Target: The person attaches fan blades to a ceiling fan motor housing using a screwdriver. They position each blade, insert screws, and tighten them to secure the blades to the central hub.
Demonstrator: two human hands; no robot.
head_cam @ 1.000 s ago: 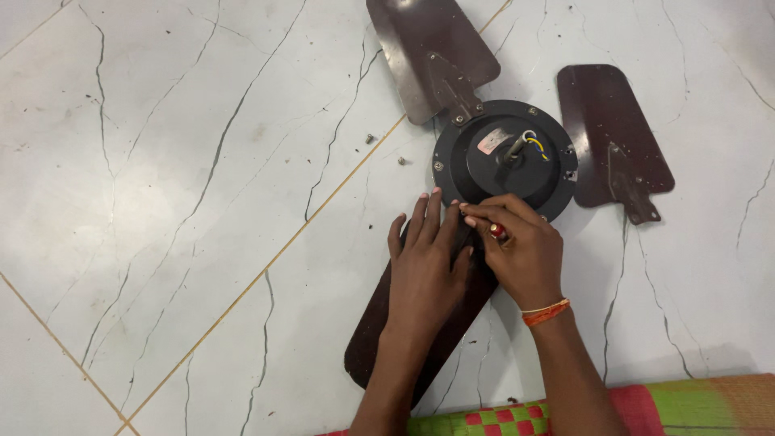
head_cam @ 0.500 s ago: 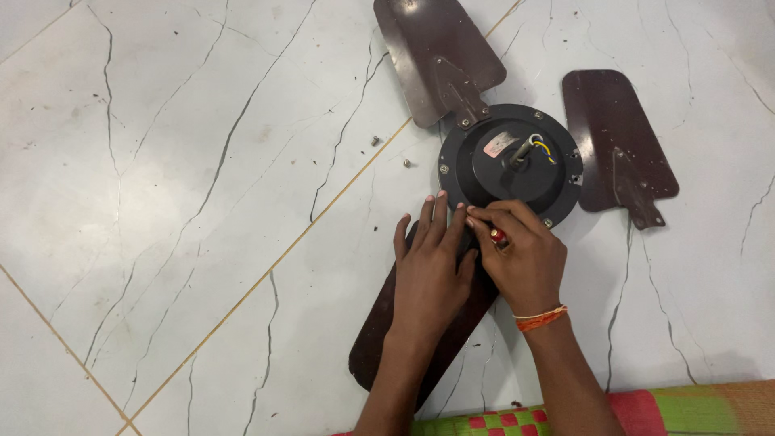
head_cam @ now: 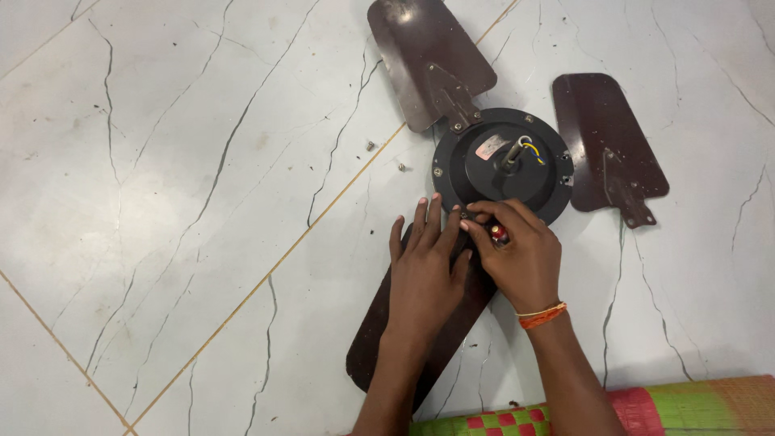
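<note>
A ceiling fan lies on the marble floor, its round black motor housing (head_cam: pixel 502 165) facing up. One brown blade (head_cam: pixel 424 60) is joined at the top. A second brown blade (head_cam: pixel 607 141) lies loose to the right. My left hand (head_cam: pixel 426 274) presses flat on the near blade (head_cam: pixel 379 343) where it meets the housing. My right hand (head_cam: pixel 521 254) grips a small red-handled screwdriver (head_cam: pixel 499 234) with its tip at the housing's near rim.
Two small screws (head_cam: pixel 371 146) (head_cam: pixel 401 167) lie on the white marble floor (head_cam: pixel 178 210) left of the housing. A woven mat (head_cam: pixel 686 408) in green, red and pink lies along the bottom right edge.
Both hands stay at the blade joint with only slight finger shifts. The view has drifted a little, so the fan sits slightly lower and to the right.
</note>
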